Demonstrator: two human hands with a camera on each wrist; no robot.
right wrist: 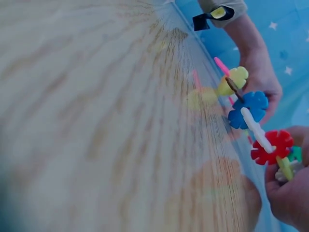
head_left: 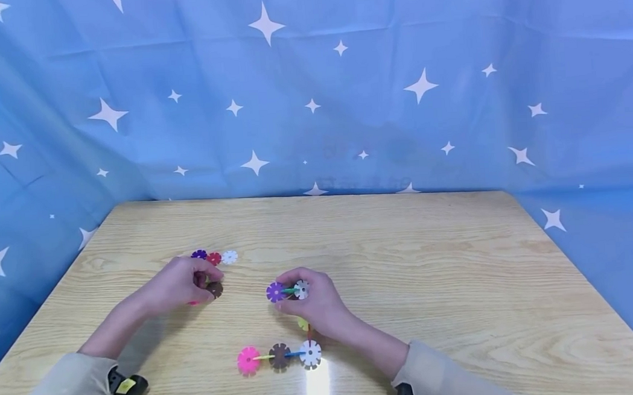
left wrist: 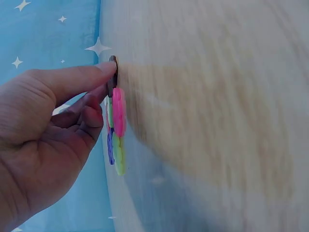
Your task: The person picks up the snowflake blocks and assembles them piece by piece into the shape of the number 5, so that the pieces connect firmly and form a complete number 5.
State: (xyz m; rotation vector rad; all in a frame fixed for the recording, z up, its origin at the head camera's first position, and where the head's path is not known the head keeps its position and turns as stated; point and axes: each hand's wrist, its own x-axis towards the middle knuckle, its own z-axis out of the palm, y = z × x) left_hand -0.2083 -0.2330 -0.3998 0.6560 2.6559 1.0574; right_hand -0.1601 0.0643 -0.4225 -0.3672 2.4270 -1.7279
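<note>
My left hand (head_left: 172, 285) is over a small group of notched plastic discs at the left, thumb and fingers pinching a brown disc (left wrist: 113, 72). Beside that disc are a pink disc (left wrist: 119, 112) and a yellow-green disc (left wrist: 120, 157). My right hand (head_left: 322, 306) grips a linked chain of discs near its far end, thumb and fingers around a white disc (head_left: 301, 289). A purple disc (head_left: 276, 292) joins it through a green one. The chain bends to a near row of a white disc (head_left: 310, 355), a brown disc (head_left: 280, 357) and a bright pink disc (head_left: 248, 361).
Behind the left hand lie a dark purple disc (head_left: 198, 254), a red disc (head_left: 214, 259) and a loose white disc (head_left: 230, 257). The wooden table (head_left: 462, 273) reaches back to a blue starred curtain (head_left: 375, 97).
</note>
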